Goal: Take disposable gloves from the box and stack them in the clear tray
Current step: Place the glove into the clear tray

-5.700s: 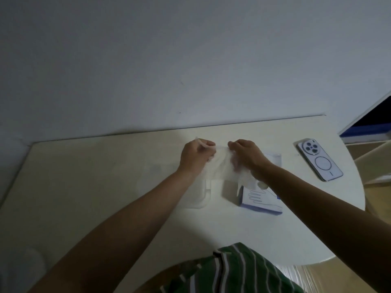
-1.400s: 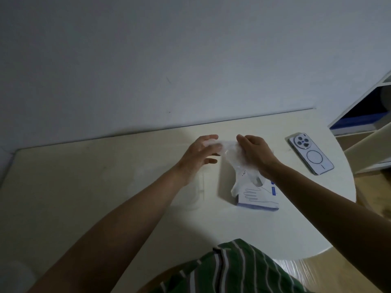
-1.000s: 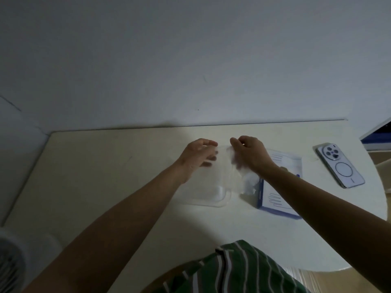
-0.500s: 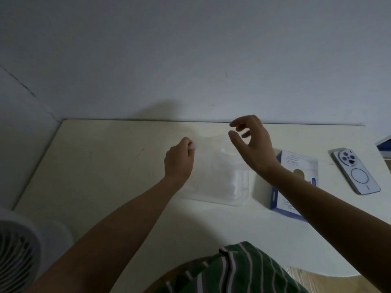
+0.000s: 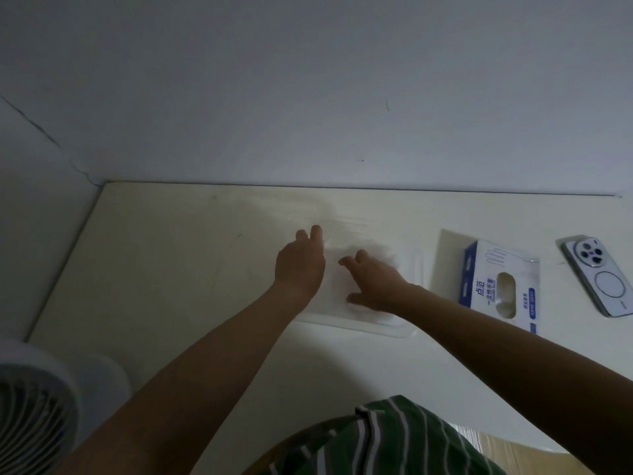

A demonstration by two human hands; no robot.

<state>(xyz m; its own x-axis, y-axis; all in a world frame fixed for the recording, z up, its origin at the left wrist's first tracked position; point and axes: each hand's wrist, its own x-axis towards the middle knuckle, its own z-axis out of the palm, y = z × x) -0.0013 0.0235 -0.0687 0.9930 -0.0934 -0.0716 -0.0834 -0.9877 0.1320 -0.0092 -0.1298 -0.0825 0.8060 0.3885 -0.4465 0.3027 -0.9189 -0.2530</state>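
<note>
Gloves [image 5: 375, 250] lie as a pale, see-through layer inside the 1 clear tray [image 5: 417, 269], which sits on the cream surface [image 5: 164, 269] near its middle. The film is too thin and the light too dim to count how many gloves are in the stack.

2 bare hands are down at the tray. The left grip [image 5: 299, 265] is over the tray's left side, its fingers straight and pointing towards the wall, curled round nothing. Whether it presses the film or only the tray's edge I cannot tell. The right grip [image 5: 373, 282] lies flat on the gloves with its fingers spread and the thumb out to the near side. It is open and pressing down rather than pinching.

1 glove box [image 5: 500, 282], white with blue edges, lies flat to the right of the tray, near it but apart. Its oval opening faces up, and nothing sticks out of it. 1 phone [image 5: 597, 274] lies back-up farther right, apart from the box, with a round camera cluster and a ring on its back.

1 fan [image 5: 30, 416] with a white grille fills the lower left corner. A green shirt [image 5: 376, 440] with pale stripes shows at the bottom edge.
</note>
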